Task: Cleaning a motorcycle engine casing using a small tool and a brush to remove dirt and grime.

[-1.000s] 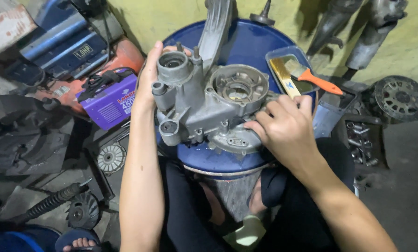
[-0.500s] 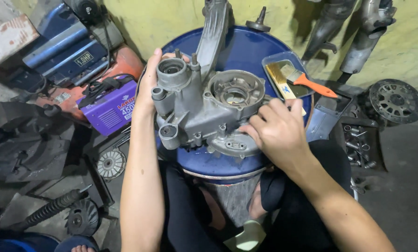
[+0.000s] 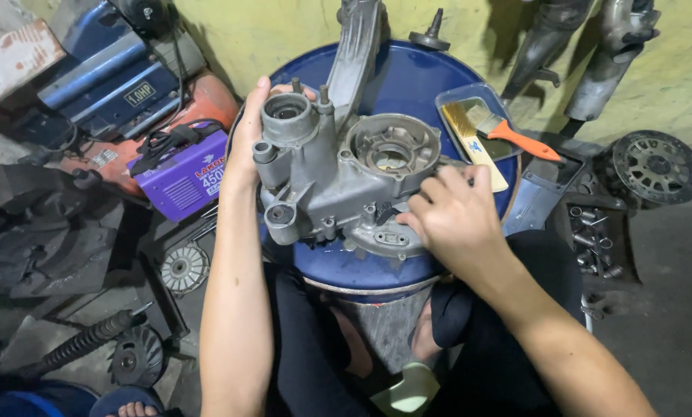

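Blue drum top [image 3: 408,77] bears the engine casing [image 3: 346,181]; left hand [image 3: 245,147] clasps it, right hand's [image 3: 454,220] grip presses, loosely curled.

the grey engine casing [image 3: 346,181] fills the middle of the blue drum top [image 3: 408,85], with the left hand [image 3: 245,143] closing its left side and the right hand [image 3: 454,216] its near right. bare blue lid shows only at the far centre and along the near rim. a shallow tray [image 3: 458,100] with two brushes [image 3: 481,143] blocks the right, and a purple box [image 3: 187,174] crowds the floor on the left.
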